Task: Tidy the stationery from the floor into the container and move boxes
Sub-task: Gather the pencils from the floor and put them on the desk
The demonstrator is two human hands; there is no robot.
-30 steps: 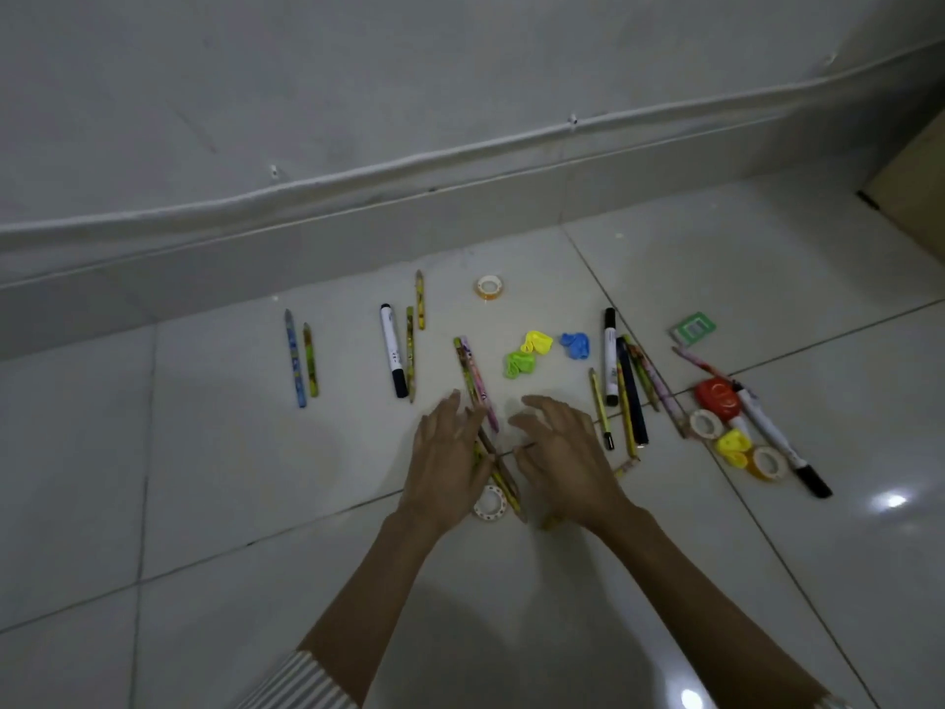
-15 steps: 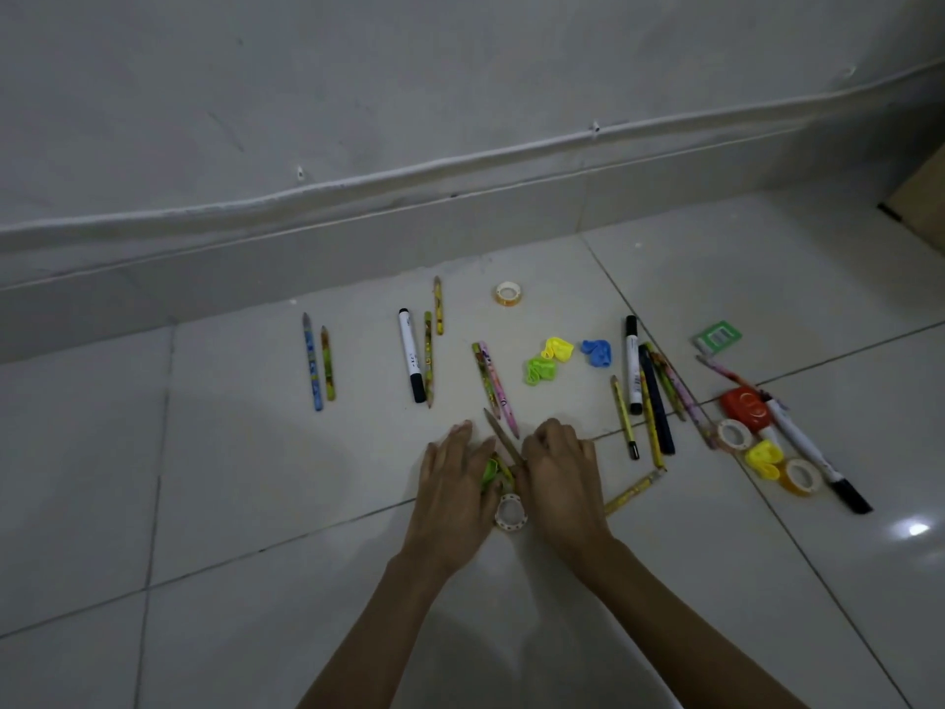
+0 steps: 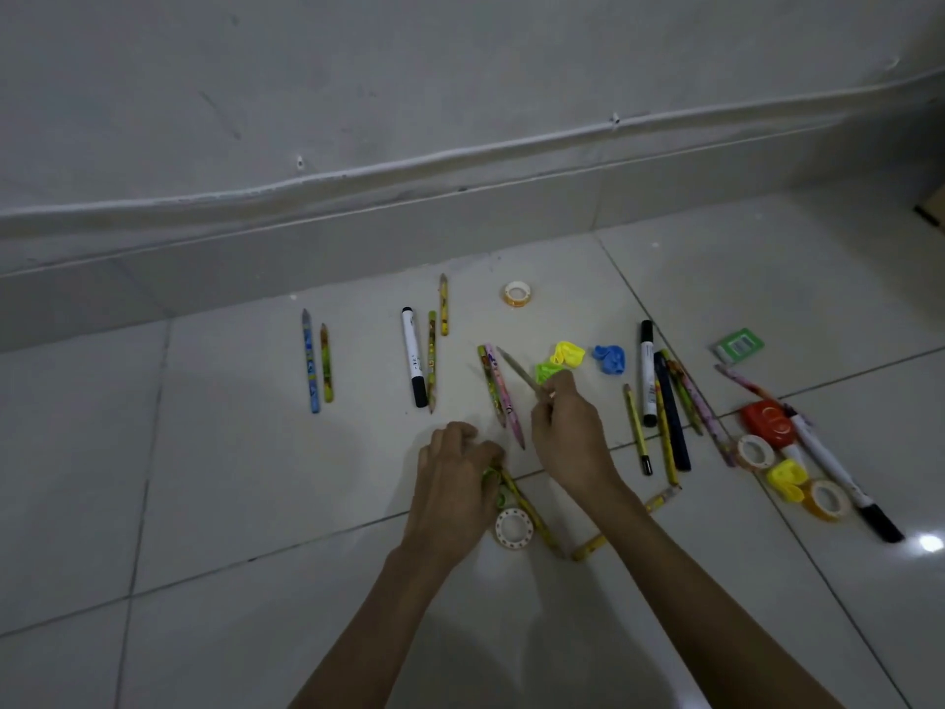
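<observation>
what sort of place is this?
Likely an indoor room, seen at floor level: glossy tiled floor, tiled skirting under a plain wall, a cable clipped along it. A tape roll lies loose on the tiles.

Glossy tiled floor (image 3: 255, 504); matt plastered wall (image 3: 409, 69).

Cropped by the bottom edge: both forearms. Mostly buried in the grip of the left hand (image 3: 450, 496): a small green thing (image 3: 492, 475), too covered to name, plus the upper tip of a yellow pencil (image 3: 532, 519). Swallowed by the pinching right hand (image 3: 570, 437): the lower end of a grey pencil (image 3: 516, 368) and part of a green crumpled piece (image 3: 546, 370). Crossed and half hidden by the right forearm: a second yellow pencil (image 3: 665, 496). Sliced off at the right edge, by the floor's far right corner: a brown box (image 3: 935, 211). Too small to read: print on the white marker (image 3: 412, 350) and the green card (image 3: 739, 344).
</observation>
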